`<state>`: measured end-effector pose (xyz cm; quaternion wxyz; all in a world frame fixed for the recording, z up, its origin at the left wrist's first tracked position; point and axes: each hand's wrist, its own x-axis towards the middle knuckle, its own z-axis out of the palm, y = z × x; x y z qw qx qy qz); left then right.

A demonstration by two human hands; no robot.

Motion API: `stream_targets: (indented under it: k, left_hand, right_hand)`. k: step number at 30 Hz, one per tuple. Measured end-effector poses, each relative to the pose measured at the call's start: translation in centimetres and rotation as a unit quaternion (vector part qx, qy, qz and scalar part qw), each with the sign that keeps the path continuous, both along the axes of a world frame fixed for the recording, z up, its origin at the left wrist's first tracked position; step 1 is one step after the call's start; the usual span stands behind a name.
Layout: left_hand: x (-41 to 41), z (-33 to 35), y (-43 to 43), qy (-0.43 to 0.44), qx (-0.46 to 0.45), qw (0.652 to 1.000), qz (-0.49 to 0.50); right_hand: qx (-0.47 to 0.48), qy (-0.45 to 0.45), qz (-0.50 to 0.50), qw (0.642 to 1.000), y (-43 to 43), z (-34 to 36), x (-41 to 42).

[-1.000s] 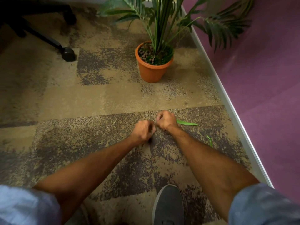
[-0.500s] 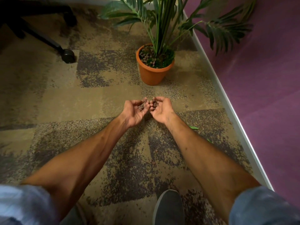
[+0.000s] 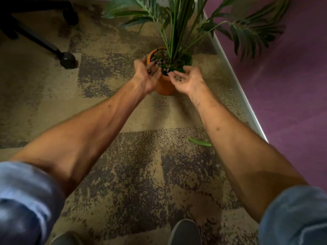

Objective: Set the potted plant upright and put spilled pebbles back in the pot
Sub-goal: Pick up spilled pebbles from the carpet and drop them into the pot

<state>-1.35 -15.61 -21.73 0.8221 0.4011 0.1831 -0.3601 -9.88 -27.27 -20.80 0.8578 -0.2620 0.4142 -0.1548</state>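
Observation:
The orange pot (image 3: 164, 86) stands upright on the carpet, with a green palm plant (image 3: 178, 27) rising from it and brown pebbles (image 3: 160, 59) filling its top. My left hand (image 3: 148, 75) is cupped at the pot's left rim, tilted inward, with several pebbles in the palm. Over the pot's right front rim my right hand (image 3: 185, 80) is held palm up, cupping more pebbles. Both hands hide the pot's near rim.
A black office chair base with a castor (image 3: 68, 60) stands at the back left. A white skirting edge (image 3: 237, 80) and a purple wall run along the right. A loose green leaf (image 3: 200, 141) lies on the carpet. My grey shoe (image 3: 184, 232) is at the bottom.
Both hands scooped pebbles from the carpet, rose palm up together, then moved forward and parted to either side of the pot's rim.

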Motion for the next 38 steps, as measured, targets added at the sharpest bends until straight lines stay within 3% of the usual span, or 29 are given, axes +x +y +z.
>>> stream_targets:
  k: [4, 10, 14, 25, 29, 32, 35, 38]
  left_hand:
    - [2.8, 0.6, -1.9, 0.01, 0.007, 1.0, -0.01]
    - [2.1, 2.3, -2.4, 0.049, -0.142, 0.985, -0.089]
    - [2.2, 2.9, -1.8, 0.055, -0.176, 0.978, -0.097]
    - [-1.2, 0.7, 1.2, -0.042, -0.074, 0.993, -0.079]
    - [-6.3, -2.3, 3.5, -0.089, 0.029, 0.985, -0.148]
    - [-11.0, -6.4, 5.4, -0.172, 0.179, 0.931, -0.267]
    - [-15.3, -11.1, 7.1, -0.27, 0.298, 0.842, -0.359]
    - [-17.9, -13.9, 8.2, -0.42, 0.389, 0.688, -0.447]
  right_hand:
    - [0.004, -0.007, 0.003, 1.0, -1.1, 1.9, 2.7]
    - [-0.004, -0.058, 0.025, 0.998, -2.0, 3.3, 3.6]
    - [-0.011, -0.042, 0.049, 0.998, -3.1, 3.3, 3.5]
    - [0.051, -0.059, 0.078, 0.994, -1.4, 1.9, -3.7]
    - [0.021, 0.012, 0.097, 0.995, -0.1, -1.8, -7.8]
    - [-0.113, 0.148, 0.181, 0.966, 0.7, -5.1, -11.8]
    - [-0.337, 0.295, 0.262, 0.855, 1.8, -8.1, -16.3]
    - [-0.442, 0.341, 0.338, 0.758, 2.6, -11.1, -19.6]
